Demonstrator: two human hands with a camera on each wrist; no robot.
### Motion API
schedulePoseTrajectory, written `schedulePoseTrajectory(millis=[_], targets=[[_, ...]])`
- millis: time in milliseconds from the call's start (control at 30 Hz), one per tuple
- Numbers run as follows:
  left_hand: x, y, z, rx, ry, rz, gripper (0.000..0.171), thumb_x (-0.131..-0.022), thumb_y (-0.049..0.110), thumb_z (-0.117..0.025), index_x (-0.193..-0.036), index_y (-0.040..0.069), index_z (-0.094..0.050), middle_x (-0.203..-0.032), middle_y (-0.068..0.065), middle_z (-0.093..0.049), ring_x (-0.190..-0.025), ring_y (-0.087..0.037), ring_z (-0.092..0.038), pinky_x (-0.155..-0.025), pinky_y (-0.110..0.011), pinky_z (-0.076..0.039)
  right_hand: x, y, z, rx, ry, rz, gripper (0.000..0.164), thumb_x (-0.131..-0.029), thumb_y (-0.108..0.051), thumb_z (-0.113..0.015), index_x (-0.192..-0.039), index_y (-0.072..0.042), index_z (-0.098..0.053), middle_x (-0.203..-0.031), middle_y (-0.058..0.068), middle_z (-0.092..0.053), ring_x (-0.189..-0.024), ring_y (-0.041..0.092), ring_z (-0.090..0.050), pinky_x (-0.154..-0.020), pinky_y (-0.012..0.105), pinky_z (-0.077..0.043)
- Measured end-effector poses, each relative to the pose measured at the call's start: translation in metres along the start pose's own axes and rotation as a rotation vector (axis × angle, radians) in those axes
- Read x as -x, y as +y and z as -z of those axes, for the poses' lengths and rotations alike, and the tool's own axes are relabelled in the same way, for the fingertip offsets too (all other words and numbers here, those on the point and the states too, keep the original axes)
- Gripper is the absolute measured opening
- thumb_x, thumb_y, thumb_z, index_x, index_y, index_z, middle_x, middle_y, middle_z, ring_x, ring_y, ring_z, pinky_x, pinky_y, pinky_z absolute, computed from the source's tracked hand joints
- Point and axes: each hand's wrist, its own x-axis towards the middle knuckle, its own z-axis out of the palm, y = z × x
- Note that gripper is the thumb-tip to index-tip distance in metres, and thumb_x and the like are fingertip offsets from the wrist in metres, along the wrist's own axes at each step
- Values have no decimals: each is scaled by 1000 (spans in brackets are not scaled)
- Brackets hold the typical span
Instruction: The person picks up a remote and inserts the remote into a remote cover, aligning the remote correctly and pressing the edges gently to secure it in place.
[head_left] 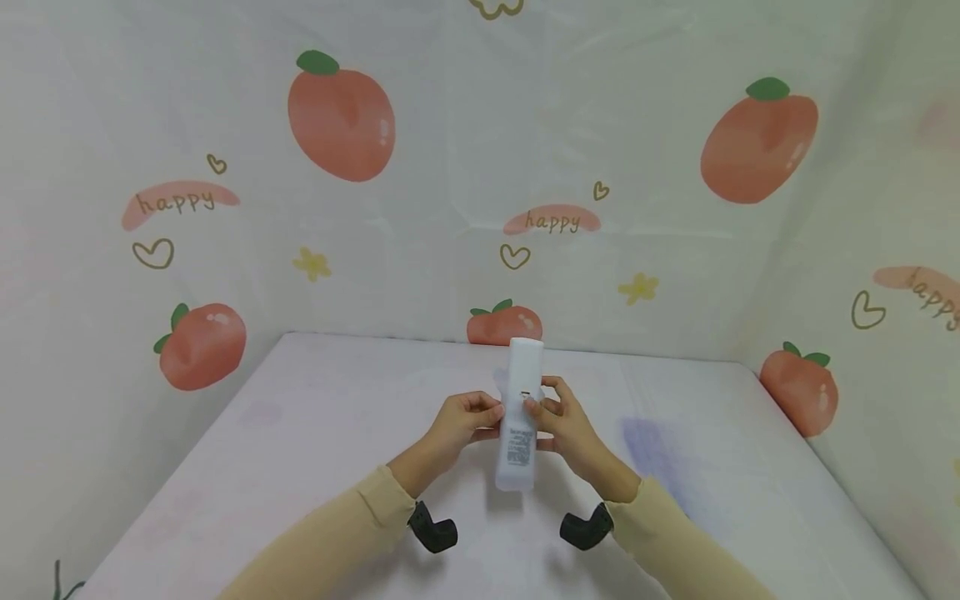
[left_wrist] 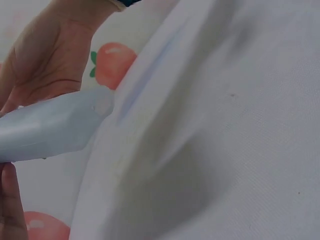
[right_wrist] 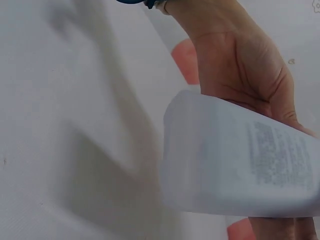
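Observation:
A long white remote control (head_left: 521,375) is held upright above the table, its back with a small notch and a block of grey print turned toward the head camera. From the left side, my left hand (head_left: 459,425) pinches its edge with thumb and fingers. My right hand (head_left: 573,429) grips the opposite edge, and its thumb presses on the back just below the notch. In the left wrist view the remote's smooth white end (left_wrist: 55,125) shows; the right wrist view has the lower end with the printed label (right_wrist: 280,155). The front of the remote is hidden.
A white cloth (head_left: 337,392) with a purple smudge (head_left: 652,450) on the right covers the table. Behind it hangs a white curtain (head_left: 450,150) printed with red fruit. Black wrist cameras (head_left: 433,529) jut inward below both wrists, and the remote casts a shadow on the cloth.

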Motion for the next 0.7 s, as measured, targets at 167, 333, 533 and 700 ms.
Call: schedulePoseTrajectory(millis=[167,333,533,700], targets=[[0,0,-3,24,4,-4,10,-91,3,-64,-82,6,-64,-74,6,-64,-73,-9,-62,-72,-26,-57,0,-1,1,15,23,-19,40,-99,-23,-55,-130,-12,-33,-98,4,-63,-87,22,-67,-76,44,-57],[1,-2,-6,42,31,17,19,-90,1,-64,-75,12,-62,-72,6,-62,-72,-8,-61,-71,-25,-56,0,-1,1,17,38,-35,31,-100,-26,-54,-121,-12,-37,-101,6,-63,-82,21,-68,-71,40,-58],[3,-7,-12,85,63,40,20,-89,1,-65,-73,12,-59,-71,5,-61,-70,-8,-60,-71,-23,-54,1,1,7,57,-55,-7,34,-101,-29,-52,-119,-8,-32,-104,1,-66,-84,18,-67,-72,39,-58],[7,-4,-19,137,97,33,20,-90,-1,-63,-74,10,-58,-69,5,-59,-66,-7,-57,-69,-22,-52,1,-3,11,104,-126,1,40,-101,-35,-51,-120,-6,-29,-105,5,-64,-84,18,-67,-75,41,-57]])
